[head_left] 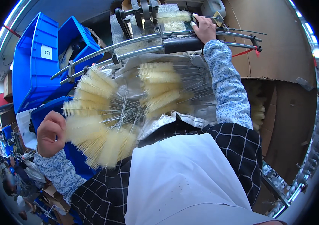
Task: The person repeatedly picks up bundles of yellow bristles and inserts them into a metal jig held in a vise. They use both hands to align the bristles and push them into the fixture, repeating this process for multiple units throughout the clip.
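Observation:
My right hand (205,30) reaches up to the bench machine (141,15), its fingers closed around a pale yellow bristle brush (174,16) beside the rollers. White coverings sit on some of its fingertips. The brush lies sideways, and a thin wire shows past my hand. At the left, my left hand (50,134) is curled, thumb and fingers forming a ring with no object visible inside. Right beside it, a blurred brush (85,129) belongs to a fanned pile of brushes (92,101). Their twisted wire stems (123,108) cross in the middle.
Two metal rails (137,52) with a black sleeve (183,44) cross in front of the machine. A second group of brushes (159,88) rests on white sheeting (204,107). Blue bins (35,82) stand at left; a large cardboard box (279,41) stands at right, with more brushes below.

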Available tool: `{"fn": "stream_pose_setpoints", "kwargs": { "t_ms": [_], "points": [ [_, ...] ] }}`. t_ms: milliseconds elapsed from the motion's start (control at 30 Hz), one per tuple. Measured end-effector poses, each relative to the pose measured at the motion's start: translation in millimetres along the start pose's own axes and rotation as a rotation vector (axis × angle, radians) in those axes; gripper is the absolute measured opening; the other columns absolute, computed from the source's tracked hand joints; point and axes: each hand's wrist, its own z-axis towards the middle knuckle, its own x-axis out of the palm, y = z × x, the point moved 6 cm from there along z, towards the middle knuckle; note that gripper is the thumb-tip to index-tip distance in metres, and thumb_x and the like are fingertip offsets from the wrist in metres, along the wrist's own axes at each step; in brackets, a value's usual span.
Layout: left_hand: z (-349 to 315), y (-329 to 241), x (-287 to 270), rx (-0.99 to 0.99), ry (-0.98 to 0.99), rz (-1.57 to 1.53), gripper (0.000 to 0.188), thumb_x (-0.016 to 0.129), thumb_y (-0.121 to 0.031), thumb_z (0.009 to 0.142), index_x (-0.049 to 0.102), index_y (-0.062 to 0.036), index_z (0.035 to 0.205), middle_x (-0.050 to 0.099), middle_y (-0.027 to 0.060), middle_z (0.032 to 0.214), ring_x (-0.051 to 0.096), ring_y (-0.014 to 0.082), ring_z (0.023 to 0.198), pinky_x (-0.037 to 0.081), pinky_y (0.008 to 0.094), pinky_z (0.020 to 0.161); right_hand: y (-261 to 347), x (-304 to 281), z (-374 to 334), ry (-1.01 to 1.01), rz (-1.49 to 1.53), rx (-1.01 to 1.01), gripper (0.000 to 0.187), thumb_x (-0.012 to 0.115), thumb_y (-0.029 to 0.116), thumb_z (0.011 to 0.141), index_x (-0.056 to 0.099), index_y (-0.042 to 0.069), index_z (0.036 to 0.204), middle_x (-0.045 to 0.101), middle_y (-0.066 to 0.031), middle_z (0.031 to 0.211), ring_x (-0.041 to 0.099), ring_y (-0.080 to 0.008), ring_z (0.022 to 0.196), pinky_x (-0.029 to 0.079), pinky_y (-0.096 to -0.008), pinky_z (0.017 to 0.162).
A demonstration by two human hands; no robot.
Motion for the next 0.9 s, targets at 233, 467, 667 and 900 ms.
{"fn": "stream_pose_setpoints", "kwargs": {
  "t_ms": [233, 467, 667, 900],
  "points": [
    [1, 18, -16, -0.482, -0.484, 0.046, 0.022, 0.046, 0.005, 0.067, 0.041, -0.0039, 0.087, 0.039, -0.0002, 0.081, 0.038, 0.0048, 0.07, 0.033, 0.018, 0.061, 30, 5, 2, -0.027, 0.06, -0.026, 0.032, 0.057, 0.017, 0.076, 0.058, 0.011, 0.107, 0.06, -0.0045, 0.101, 0.055, -0.0229, 0.095, 0.04, -0.0412, 0.081],
    [-4, -5, -7, -0.241, -0.211, 0.179, 0.021, 0.05, 0.007, 0.063, 0.044, -0.0042, 0.079, 0.04, 0.0038, 0.082, 0.039, 0.0115, 0.075, 0.033, 0.0212, 0.069, 91, 10, -2, 0.021, 0.078, -0.001, 0.021, 0.055, 0.013, 0.076, 0.06, 0.009, 0.096, 0.06, -0.0052, 0.098, 0.055, -0.0219, 0.093, 0.039, -0.0411, 0.08],
    [2, -23, -11, -0.126, -0.138, 0.252, 0.021, 0.053, 0.006, 0.059, 0.045, -0.0075, 0.072, 0.038, 0.0048, 0.079, 0.039, 0.013, 0.072, 0.032, 0.0225, 0.065, 145, 17, -5, 0.095, 0.079, 0.021, 0.019, 0.046, 0.009, 0.079, 0.058, 0.007, 0.093, 0.059, -0.0053, 0.097, 0.055, -0.0218, 0.095, 0.038, -0.0418, 0.083],
    [34, -51, -2, -0.038, -0.063, 0.302, 0.022, 0.052, 0.006, 0.056, 0.045, -0.0084, 0.072, 0.039, 0.0049, 0.078, 0.039, 0.0139, 0.069, 0.031, 0.0236, 0.064, 147, 15, -4, 0.065, 0.041, -0.018, 0.02, 0.047, 0.01, 0.079, 0.058, 0.008, 0.096, 0.059, -0.0053, 0.097, 0.055, -0.0225, 0.094, 0.038, -0.0415, 0.083]
  ]
}}
